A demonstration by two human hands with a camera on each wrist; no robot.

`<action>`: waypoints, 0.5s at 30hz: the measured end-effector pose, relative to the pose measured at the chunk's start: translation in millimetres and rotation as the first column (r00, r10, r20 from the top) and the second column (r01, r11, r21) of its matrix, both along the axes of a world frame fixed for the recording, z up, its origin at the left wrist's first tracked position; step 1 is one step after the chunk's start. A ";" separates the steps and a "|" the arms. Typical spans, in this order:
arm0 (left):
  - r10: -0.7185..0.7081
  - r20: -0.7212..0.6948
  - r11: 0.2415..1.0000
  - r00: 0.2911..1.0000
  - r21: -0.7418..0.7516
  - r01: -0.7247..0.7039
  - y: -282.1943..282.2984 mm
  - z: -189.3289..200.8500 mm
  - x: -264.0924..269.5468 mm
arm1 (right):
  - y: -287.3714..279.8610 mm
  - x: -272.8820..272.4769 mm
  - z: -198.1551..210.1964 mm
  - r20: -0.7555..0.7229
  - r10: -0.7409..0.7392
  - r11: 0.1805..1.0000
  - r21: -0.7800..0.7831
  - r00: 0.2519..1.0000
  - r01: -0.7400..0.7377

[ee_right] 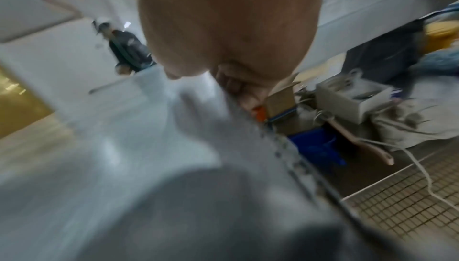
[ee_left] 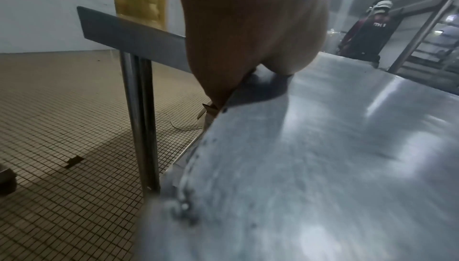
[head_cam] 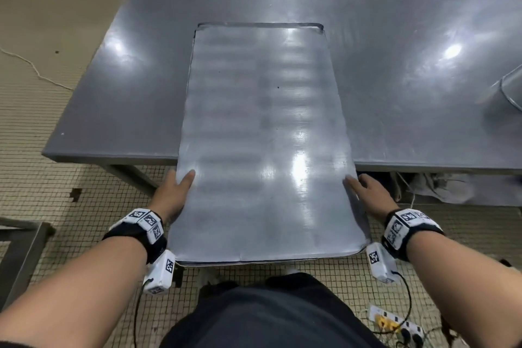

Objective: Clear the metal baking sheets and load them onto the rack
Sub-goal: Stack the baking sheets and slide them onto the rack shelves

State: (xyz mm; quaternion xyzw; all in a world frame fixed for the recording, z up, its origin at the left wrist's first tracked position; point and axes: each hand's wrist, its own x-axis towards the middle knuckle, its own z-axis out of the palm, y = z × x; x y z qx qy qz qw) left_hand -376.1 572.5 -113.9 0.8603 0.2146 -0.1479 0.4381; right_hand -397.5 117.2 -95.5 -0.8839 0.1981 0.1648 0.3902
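A grey steel table (head_cam: 395,37) stands on a beige small-tiled floor (head_cam: 34,121), ceiling lights glinting on its top. White walls (ee_left: 49,10) lie beyond; a power strip (head_cam: 395,328) sits near right.

1. Head view: high, looking forward and down over the baking sheet (head_cam: 262,144), whose far end lies on the surface (head_cam: 395,37).
2. Left wrist view: very close beside the sheet's left edge, facing along it past the left hand (ee_left: 248,29).
3. Right wrist view: very close at the sheet's right edge, blurred, facing past the right hand (ee_right: 228,29).
4. All three views share the sheet.
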 end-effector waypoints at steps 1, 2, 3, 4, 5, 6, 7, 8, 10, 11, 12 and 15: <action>0.010 0.001 1.000 1.000 0.019 -0.010 -4.4 -1.2 1.3 | -0.3 7.0 -2.3 -0.001 0.001 0.999 -0.036 1.000 -0.001; 0.012 0.001 1.000 1.000 0.024 -0.012 -8.9 -1.9 1.6 | -1.9 12.6 -6.7 0.006 0.013 0.998 -0.055 1.000 -0.013; 0.010 0.001 1.000 1.000 0.029 -0.010 -12.6 -1.0 1.6 | -2.7 16.1 -10.7 -0.012 0.017 0.997 -0.071 1.000 -0.018; 0.004 -0.004 0.999 1.000 0.048 -0.004 -13.8 -1.2 1.0 | -2.7 17.3 -15.3 -0.019 0.027 0.997 -0.074 0.999 -0.028; -0.004 -0.010 0.998 1.000 0.070 0.004 -15.6 0.3 0.1 | -3.2 16.7 -18.9 -0.034 0.036 0.997 -0.074 0.999 -0.038; -0.012 -0.022 0.996 1.000 0.085 0.014 -15.0 -0.4 0.8 | -4.9 16.1 -21.9 -0.031 0.060 0.995 -0.073 0.998 -0.062; -0.030 -0.036 0.996 0.999 0.088 0.033 -13.2 -0.3 0.5 | -7.4 15.8 -23.1 -0.038 0.072 0.994 -0.075 0.997 -0.074; -0.055 -0.063 0.995 0.997 0.077 0.060 -10.9 0.0 0.3 | -11.4 16.2 -24.8 -0.037 0.087 0.993 -0.072 0.996 -0.089; -0.130 -0.111 0.988 0.985 0.064 0.138 -4.1 -0.4 -2.7 | -21.3 19.8 -23.4 -0.069 0.113 0.990 -0.081 0.991 -0.119; -0.169 -0.125 0.982 0.978 0.068 0.178 -1.2 -0.5 -6.2 | -25.9 21.3 -21.3 -0.090 0.135 0.986 -0.089 0.987 -0.143; -0.188 -0.131 0.977 0.973 0.078 0.199 1.1 -0.7 -9.7 | -31.1 23.2 -19.9 -0.099 0.167 0.979 -0.098 0.981 -0.177; -0.193 -0.123 0.971 0.973 0.121 0.208 -4.6 -1.1 -21.6 | -45.8 26.2 -18.9 -0.111 0.254 0.954 -0.133 0.961 -0.268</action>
